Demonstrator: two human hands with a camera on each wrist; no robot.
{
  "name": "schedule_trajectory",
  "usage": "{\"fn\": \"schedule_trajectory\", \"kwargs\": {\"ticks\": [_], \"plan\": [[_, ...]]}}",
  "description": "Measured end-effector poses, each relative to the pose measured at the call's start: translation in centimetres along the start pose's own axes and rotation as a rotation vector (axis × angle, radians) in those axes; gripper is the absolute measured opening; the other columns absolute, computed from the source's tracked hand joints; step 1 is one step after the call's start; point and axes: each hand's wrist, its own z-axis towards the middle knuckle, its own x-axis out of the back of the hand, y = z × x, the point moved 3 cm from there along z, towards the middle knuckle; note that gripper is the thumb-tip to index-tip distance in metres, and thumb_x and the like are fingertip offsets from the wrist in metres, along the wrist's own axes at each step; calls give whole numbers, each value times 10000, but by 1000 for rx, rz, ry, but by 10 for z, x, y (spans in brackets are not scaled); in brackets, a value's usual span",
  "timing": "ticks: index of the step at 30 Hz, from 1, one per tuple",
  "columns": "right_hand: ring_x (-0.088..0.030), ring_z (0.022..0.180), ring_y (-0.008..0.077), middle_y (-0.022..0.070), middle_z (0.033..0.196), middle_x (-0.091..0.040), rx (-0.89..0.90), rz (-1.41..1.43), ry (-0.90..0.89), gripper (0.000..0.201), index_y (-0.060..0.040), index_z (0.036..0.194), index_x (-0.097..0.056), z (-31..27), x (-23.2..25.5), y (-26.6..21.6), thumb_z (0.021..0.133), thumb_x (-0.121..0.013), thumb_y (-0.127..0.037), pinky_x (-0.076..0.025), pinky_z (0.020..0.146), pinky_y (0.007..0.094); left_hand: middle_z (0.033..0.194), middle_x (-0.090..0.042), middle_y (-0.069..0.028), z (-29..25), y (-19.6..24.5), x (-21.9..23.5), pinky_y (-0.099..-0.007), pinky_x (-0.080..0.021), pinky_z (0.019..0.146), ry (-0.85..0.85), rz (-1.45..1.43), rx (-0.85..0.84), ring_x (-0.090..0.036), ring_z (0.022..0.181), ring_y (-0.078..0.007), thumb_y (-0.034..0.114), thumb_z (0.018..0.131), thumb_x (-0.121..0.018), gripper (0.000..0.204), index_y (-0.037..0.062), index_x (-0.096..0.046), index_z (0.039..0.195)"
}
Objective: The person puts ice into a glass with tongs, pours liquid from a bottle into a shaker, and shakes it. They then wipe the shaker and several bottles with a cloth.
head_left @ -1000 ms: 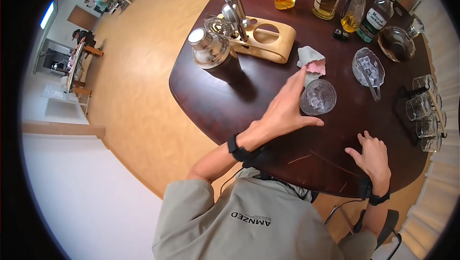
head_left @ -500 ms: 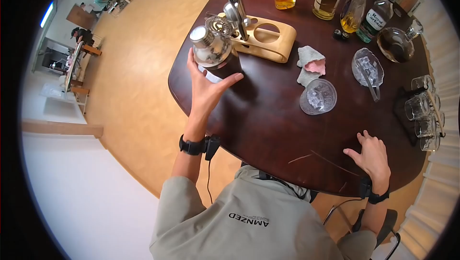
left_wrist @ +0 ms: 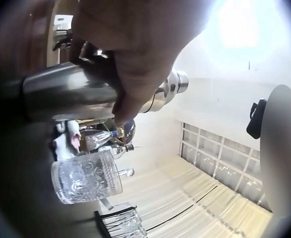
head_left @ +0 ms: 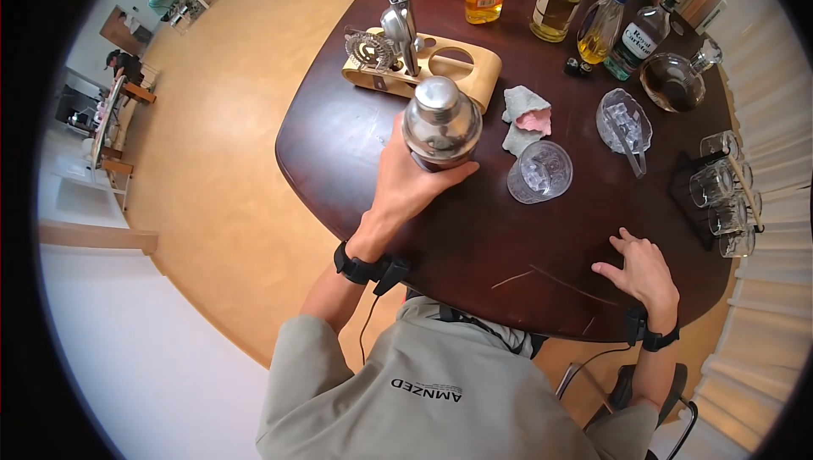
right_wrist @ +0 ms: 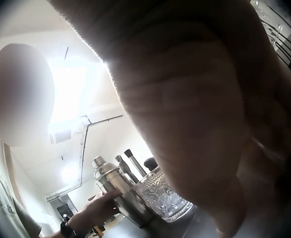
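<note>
My left hand (head_left: 405, 179) grips a steel cocktail shaker (head_left: 442, 125), upright with its cap on, fingers and thumb wrapped round the body. In the left wrist view the thumb lies across the shaker (left_wrist: 61, 91) just below its shoulder. Right of it stands a cut-glass tumbler (head_left: 540, 174) with ice inside. My right hand (head_left: 645, 272) rests at the table's near right with relaxed fingers, holding nothing. Behind the tumbler lies a crumpled grey and pink cloth (head_left: 527, 117).
A wooden bar-tool stand (head_left: 478, 70) holds a strainer (head_left: 369, 52) and other tools behind the shaker. Several bottles (head_left: 557, 7) line the back. An ice bowl with tongs (head_left: 625, 121) and a rack of small glasses (head_left: 713, 183) stand on the right.
My left hand has gone from beside the tumbler to the shaker at the left, taken hold of it and brought it right, nearer the tumbler. The right hand keeps its place.
</note>
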Motion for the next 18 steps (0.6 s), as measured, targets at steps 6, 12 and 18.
{"fn": "schedule_trajectory", "kwargs": {"ticks": [6, 12, 18], "plan": [[-757, 826, 346, 220, 1049, -755, 6, 209, -43, 529, 44, 1163, -750, -13, 52, -30, 833, -864, -353, -592, 764, 401, 1274, -676, -137, -14, 14, -10, -389, -507, 1054, -68, -30, -22, -661, 1201, -248, 218, 679, -977, 919, 5, -483, 1424], [-744, 886, 280, 152, 1098, -750, 305, 416, 366, 673, -19, 1370, -642, 6, 117, -129, 825, -898, -321, -586, 760, 336, 1299, -658, -117, -19, 23, -17, -371, -493, 1076, -223, -84, -16, -643, 1206, -217, 217, 680, -982, 917, -1, -488, 1421], [-752, 946, 366, 212, 1191, -729, 491, 246, 466, 939, 10, 1487, -507, 54, 125, -200, 802, -879, -513, -599, 785, 423, 1307, -663, -133, -19, 23, -15, -376, -505, 1077, -286, -141, -91, -651, 1223, -230, 214, 694, -966, 916, -8, -479, 1438]]}}
